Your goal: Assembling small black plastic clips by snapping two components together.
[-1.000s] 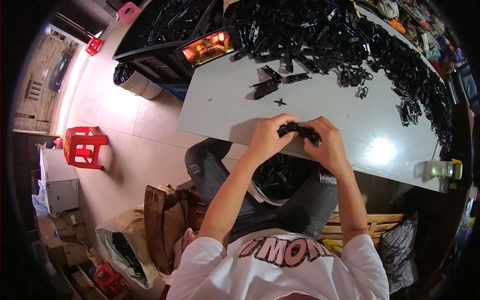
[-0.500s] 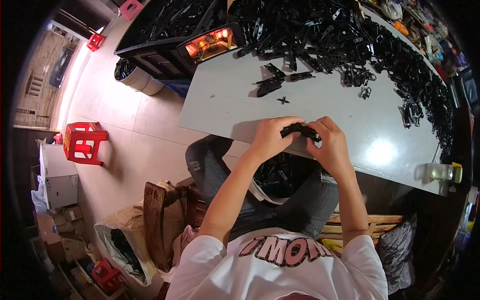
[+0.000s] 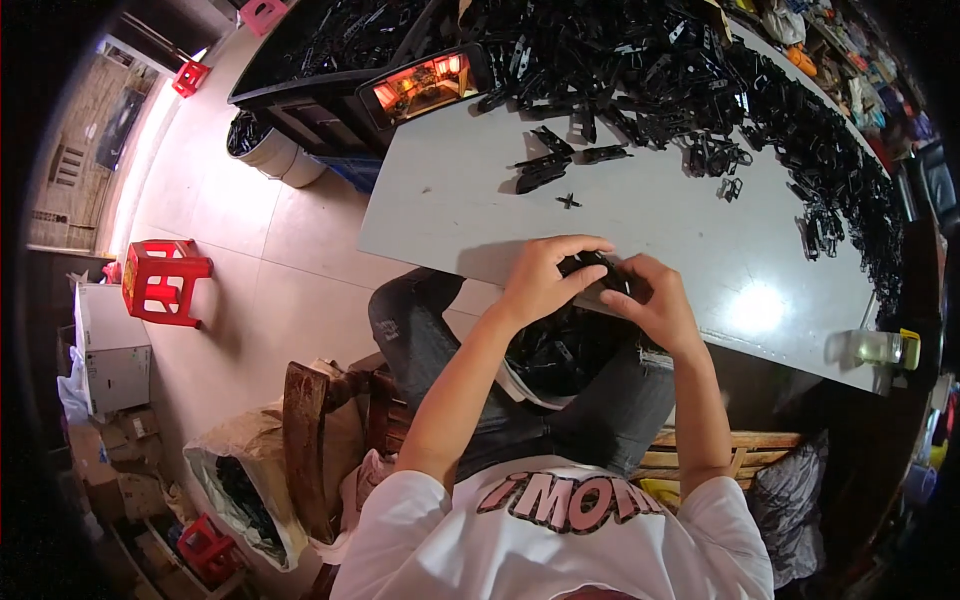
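Note:
Over the front edge of the table, a small black plastic part [image 3: 614, 277] sits between both hands; its exact kind is partly covered by fingers. My left hand [image 3: 545, 275] is closed on it, thumb bent across the near side. On the other end, my right hand [image 3: 660, 305] has curled fingers and thumb around the part. Just beyond the hands lies a tiny black cross-shaped piece [image 3: 569, 201]. Farther off is a small cluster of black clip-like parts [image 3: 545, 172].
A big heap of black parts [image 3: 640, 80] covers the table's far and right side. A phone [image 3: 425, 88] leans at the far left by a black crate [image 3: 330, 130]. A jar [image 3: 880, 348] stands at the right corner. Below the hands, a container of black parts [image 3: 553, 360] sits between my legs.
My right hand has shifted slightly down and its fingers have curled more round the black part. The part is turned and more hidden. The left hand has barely moved.

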A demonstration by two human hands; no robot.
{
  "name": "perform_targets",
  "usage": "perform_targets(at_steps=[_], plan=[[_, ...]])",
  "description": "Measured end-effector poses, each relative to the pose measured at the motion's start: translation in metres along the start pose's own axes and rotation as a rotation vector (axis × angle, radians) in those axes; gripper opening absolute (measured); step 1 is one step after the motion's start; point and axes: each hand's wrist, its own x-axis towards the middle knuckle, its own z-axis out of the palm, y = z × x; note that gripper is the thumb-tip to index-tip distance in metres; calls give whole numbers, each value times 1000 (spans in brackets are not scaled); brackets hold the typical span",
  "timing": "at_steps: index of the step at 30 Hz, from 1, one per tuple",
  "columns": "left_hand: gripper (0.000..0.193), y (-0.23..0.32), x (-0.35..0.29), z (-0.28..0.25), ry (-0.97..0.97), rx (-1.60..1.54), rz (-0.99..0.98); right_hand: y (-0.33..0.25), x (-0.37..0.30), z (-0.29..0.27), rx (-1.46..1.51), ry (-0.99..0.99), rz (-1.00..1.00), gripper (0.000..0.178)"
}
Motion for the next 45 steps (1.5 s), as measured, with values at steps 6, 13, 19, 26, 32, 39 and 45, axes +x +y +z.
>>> perform_targets(at_steps=[6, 13, 19, 26, 32, 39, 45], plan=[[23, 5, -17, 3, -92, -12, 127, 7, -24, 3, 200, -56, 133, 25], [26, 22, -45, 16, -75, 308, 156, 1, -37, -27, -1, -264, 15, 27], [29, 20, -2, -17, 259, 741, 290, 34, -6, -62, -91, 212, -13, 12], [24, -5, 33, -27, 398, 943, 168, 103, 59, -113, -296, 782, 98, 14], [22, -3, 27, -23, 375, 870, 120, 129, 76, -126, -184, 642, 191, 27], [16, 2, 15, -5, 334, 369, 143, 90, 39, -112, 699, 342, 236, 27], [14, 8, 10, 15, 224, 198, 96, 82, 22, -79, 276, 383, 218, 19]])
